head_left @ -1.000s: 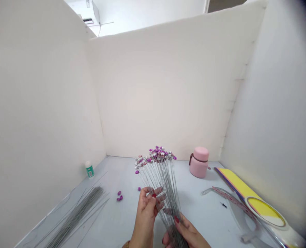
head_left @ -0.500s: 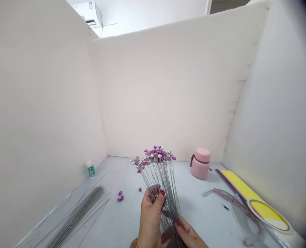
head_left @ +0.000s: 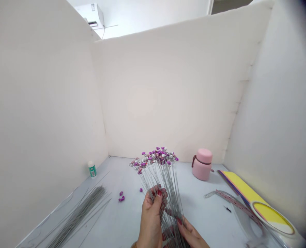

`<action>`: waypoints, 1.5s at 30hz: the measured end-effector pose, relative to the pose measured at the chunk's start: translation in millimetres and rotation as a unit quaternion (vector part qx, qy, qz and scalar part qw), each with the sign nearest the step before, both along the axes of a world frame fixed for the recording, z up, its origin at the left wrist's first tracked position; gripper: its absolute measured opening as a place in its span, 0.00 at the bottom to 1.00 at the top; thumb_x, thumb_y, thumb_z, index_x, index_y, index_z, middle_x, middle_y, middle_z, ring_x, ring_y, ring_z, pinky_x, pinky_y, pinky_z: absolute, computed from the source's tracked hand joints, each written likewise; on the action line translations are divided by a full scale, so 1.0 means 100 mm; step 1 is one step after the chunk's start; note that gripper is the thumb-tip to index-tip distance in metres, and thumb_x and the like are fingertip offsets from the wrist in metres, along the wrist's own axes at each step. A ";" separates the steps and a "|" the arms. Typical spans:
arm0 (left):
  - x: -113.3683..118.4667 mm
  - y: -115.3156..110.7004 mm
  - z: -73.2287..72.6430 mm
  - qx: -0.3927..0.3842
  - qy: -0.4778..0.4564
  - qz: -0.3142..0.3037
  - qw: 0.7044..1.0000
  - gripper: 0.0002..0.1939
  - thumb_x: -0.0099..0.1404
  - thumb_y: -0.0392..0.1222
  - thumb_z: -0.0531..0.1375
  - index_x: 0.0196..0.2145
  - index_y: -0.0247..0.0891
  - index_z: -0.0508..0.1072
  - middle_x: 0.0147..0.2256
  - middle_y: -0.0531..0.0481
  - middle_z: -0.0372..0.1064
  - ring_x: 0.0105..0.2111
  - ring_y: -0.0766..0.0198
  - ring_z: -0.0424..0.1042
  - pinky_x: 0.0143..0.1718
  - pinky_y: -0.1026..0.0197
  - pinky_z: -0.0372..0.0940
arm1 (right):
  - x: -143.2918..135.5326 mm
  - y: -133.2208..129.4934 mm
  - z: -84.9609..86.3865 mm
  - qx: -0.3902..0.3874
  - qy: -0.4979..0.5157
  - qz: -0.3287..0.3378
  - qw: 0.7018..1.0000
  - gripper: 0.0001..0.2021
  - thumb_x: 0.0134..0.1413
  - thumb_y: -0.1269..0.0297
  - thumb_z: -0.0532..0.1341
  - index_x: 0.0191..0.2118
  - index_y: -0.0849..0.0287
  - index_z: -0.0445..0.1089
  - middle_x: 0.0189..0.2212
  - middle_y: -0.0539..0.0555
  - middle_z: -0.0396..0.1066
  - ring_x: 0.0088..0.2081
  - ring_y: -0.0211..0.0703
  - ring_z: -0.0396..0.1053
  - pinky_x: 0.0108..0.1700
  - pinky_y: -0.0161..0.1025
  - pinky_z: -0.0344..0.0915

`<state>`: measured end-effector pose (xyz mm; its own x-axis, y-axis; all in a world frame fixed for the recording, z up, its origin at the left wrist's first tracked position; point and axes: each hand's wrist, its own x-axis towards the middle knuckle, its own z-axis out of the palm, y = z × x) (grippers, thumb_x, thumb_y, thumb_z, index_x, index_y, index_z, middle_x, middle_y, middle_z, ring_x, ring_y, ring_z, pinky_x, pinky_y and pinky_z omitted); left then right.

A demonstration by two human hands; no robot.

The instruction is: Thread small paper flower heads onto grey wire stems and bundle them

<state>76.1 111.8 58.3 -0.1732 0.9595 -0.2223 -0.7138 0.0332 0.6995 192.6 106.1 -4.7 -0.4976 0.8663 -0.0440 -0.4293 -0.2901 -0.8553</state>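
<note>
A bunch of thin grey wire stems (head_left: 171, 186) topped with small purple, silver and pink heads (head_left: 158, 156) stands upright between my hands. My left hand (head_left: 153, 213) pinches some stems at the left side of the bunch, thumb and fingers together. Lower down on the right, my right hand (head_left: 190, 232) is closed round the lower stems. Part of its fingers is hidden behind the wires. The heads fan out above both hands, leaning to the left. Several loose purple heads (head_left: 121, 198) lie on the table left of my left hand.
A pile of bare grey wires (head_left: 78, 217) lies at the left, below a small green-and-white bottle (head_left: 92, 170). At the right are a pink flask (head_left: 202, 165), yellow sheets (head_left: 243, 187), a tape roll (head_left: 292, 229) and a pink strip (head_left: 237, 203). White panels (head_left: 163, 96) enclose the table.
The heads have spread a little and shifted among themselves. My right hand has moved slightly right, still round the stems. The whole view has shifted slightly.
</note>
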 end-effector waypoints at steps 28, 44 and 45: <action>-0.03 -0.03 0.00 -0.004 -0.038 0.012 0.999 0.17 0.59 0.43 0.55 0.47 0.42 0.62 0.43 0.43 0.69 0.46 0.58 0.67 0.47 0.58 0.59 | -0.10 -0.06 0.02 -0.003 0.015 -0.031 0.999 0.31 0.40 0.53 0.65 0.51 0.56 0.61 0.31 0.55 0.72 0.32 0.45 0.70 0.38 0.43 0.63; -0.04 -0.06 0.05 0.019 -0.043 0.020 0.999 0.20 0.61 0.45 0.52 0.51 0.42 0.59 0.46 0.41 0.67 0.47 0.57 0.66 0.50 0.57 0.56 | -0.06 -0.02 -0.03 0.006 0.014 -0.028 0.999 0.25 0.42 0.53 0.64 0.47 0.56 0.63 0.31 0.54 0.73 0.34 0.45 0.71 0.34 0.38 0.62; -0.04 -0.07 0.05 0.017 -0.046 0.022 0.999 0.20 0.61 0.45 0.52 0.51 0.41 0.59 0.46 0.41 0.68 0.47 0.57 0.66 0.49 0.58 0.56 | -0.05 -0.02 -0.03 0.005 0.008 -0.032 0.999 0.26 0.42 0.52 0.64 0.48 0.56 0.62 0.31 0.54 0.73 0.33 0.45 0.71 0.34 0.38 0.62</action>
<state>72.2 105.1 63.6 -0.1959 0.9585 -0.2070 -0.7748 -0.0219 0.6319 187.3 103.8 -7.3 -0.4422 0.8965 -0.0269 -0.4608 -0.2528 -0.8507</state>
